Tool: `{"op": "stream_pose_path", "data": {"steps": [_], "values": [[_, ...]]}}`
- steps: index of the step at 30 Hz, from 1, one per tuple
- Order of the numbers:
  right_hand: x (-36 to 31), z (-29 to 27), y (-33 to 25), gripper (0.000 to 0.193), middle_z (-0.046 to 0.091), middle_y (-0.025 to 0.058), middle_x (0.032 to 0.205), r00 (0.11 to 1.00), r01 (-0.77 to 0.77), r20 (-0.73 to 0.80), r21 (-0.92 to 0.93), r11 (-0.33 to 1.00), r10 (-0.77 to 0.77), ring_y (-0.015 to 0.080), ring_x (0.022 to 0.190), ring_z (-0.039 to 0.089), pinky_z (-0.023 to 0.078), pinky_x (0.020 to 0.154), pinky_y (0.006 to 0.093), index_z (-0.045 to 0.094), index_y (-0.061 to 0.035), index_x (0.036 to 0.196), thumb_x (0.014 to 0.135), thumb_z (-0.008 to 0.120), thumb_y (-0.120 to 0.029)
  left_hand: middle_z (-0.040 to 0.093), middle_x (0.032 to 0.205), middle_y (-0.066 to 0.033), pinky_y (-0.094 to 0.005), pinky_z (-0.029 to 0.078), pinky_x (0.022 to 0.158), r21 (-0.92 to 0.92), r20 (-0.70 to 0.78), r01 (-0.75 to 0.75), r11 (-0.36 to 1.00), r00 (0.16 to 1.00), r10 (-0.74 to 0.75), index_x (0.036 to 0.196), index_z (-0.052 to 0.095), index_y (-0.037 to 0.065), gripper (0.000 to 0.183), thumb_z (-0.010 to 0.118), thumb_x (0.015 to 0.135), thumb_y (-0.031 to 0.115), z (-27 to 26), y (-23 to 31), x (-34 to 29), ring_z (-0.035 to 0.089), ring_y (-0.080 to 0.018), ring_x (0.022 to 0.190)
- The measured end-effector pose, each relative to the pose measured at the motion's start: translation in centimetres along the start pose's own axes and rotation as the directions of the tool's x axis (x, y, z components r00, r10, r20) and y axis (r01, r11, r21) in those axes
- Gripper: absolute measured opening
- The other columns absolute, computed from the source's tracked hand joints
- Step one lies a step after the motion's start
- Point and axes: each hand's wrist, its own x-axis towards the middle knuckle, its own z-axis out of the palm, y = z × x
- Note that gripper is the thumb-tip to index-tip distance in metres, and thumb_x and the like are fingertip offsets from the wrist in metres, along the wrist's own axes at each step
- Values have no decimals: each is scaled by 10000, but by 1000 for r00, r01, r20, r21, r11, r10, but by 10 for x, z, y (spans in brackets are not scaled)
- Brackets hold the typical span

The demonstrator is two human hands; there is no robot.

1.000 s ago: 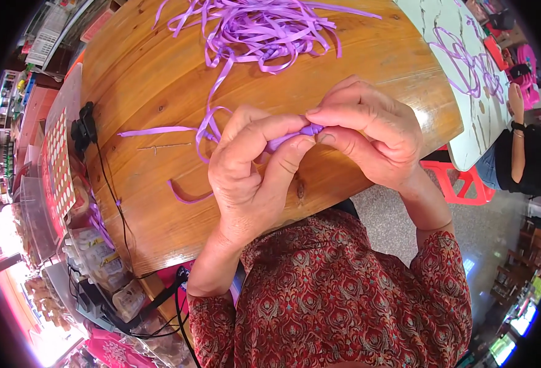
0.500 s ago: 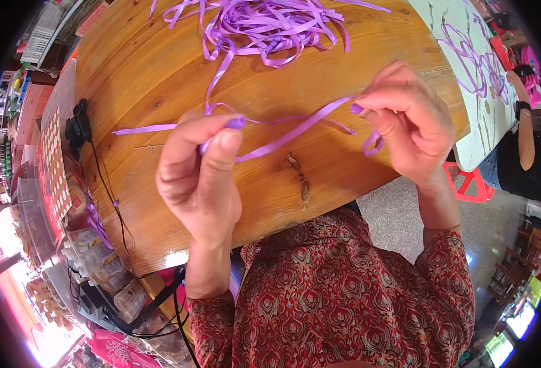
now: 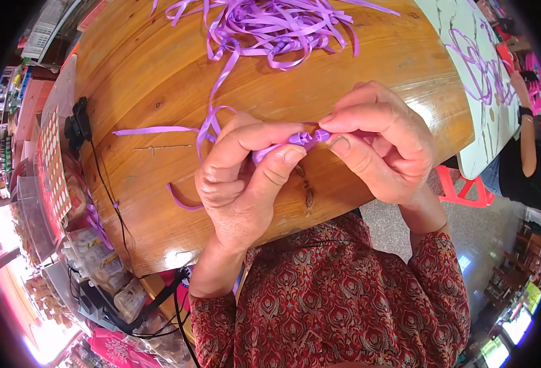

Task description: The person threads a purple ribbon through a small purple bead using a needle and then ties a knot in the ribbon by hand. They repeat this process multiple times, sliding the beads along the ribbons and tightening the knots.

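Observation:
My left hand [image 3: 237, 178] pinches a small purple plastic clasp half [image 3: 299, 138] between thumb and forefinger. My right hand [image 3: 384, 144] grips the matching clasp half [image 3: 322, 135] the same way. Their ends face each other almost touching; whether they are joined I cannot tell. Both pieces sit on a purple lanyard ribbon [image 3: 263, 153], most of which is hidden behind my fingers. A loose ribbon tail [image 3: 154, 130] reaches left across the wooden table [image 3: 123, 202], and one strand runs up toward a tangled pile of purple lanyards [image 3: 276, 27] at the far side.
A thin wire-like piece [image 3: 162, 147] lies left of my hands. Near the left edge are a black clip-like object [image 3: 79, 126] and a black cable [image 3: 112, 196]. At right, a person's arm [image 3: 527, 144] is beside a white marbled table [image 3: 485, 132] with purple ribbons; a red stool [image 3: 464, 190] stands below.
My hands have come together over the table, the left moving right and the right moving left. The two clasp halves, formerly well apart with ribbon stretched between them, now face each other closely.

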Motion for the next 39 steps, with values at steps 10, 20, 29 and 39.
{"op": "stream_pose_path", "data": {"steps": [10,20,29,39], "values": [[-2,2,1,210,597,112,861,999,-35,-30,14,999,35,115,680,530,394,548,206,619,5,955,757,664,58,564,801,-8,-190,371,615,12,0,-38,999,999,38,950,658,21,203,678,763,-56,0,-7,-1,483,-69,702],[-1,7,5,235,606,117,840,998,58,-26,-37,998,-59,160,672,542,400,545,225,634,8,939,719,692,70,567,800,-2,-182,359,586,54,5,-80,995,997,80,954,662,26,208,680,765,-57,-1,-8,-1,475,-53,683],[0,3,8,234,618,107,828,998,62,10,-76,995,-62,170,669,550,404,551,254,643,1,931,711,696,57,562,767,7,-181,336,549,71,14,-76,995,997,75,951,668,33,206,686,763,-49,-3,-7,0,451,-45,643],[-1,5,8,225,621,103,809,998,61,11,-103,993,-60,176,660,558,404,545,261,648,-4,920,706,705,40,572,755,-10,-185,332,519,166,36,-102,981,995,98,926,666,24,198,697,746,-53,-3,-5,0,452,-51,611]]}}
